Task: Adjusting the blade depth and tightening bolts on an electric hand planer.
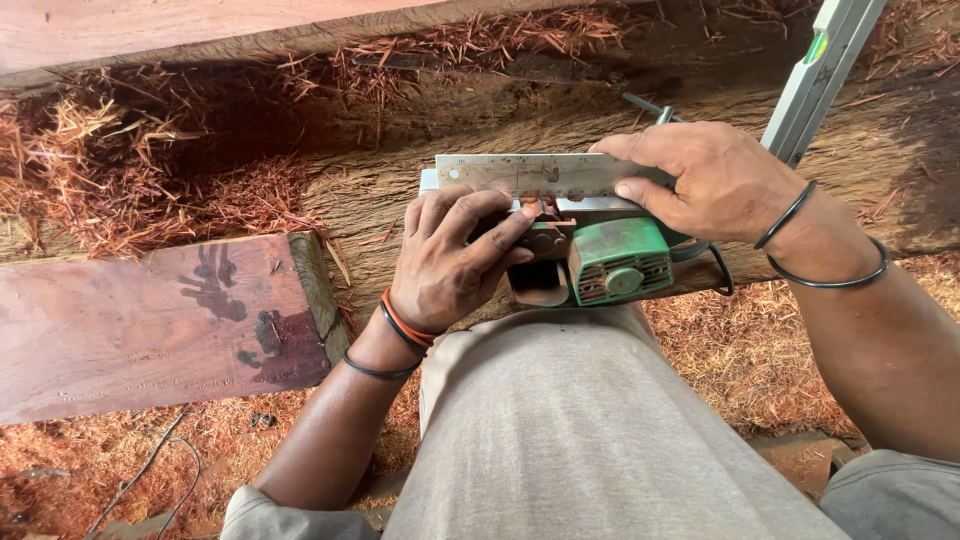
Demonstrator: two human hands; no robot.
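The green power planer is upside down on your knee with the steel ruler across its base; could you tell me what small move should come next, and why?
Probably press the steel ruler flat and sight along its edge. The right hand pinches only one end, while the left hand grips the green power planer near the middle, so the ruler's far end sits unsupported and could rock.

A green electric planer (610,262) lies upturned on the person's knee. The left hand (452,262) grips its front; the right hand (705,180) presses a steel ruler (535,173) across its sole. A reddish plank (150,325) lies left of the planer.
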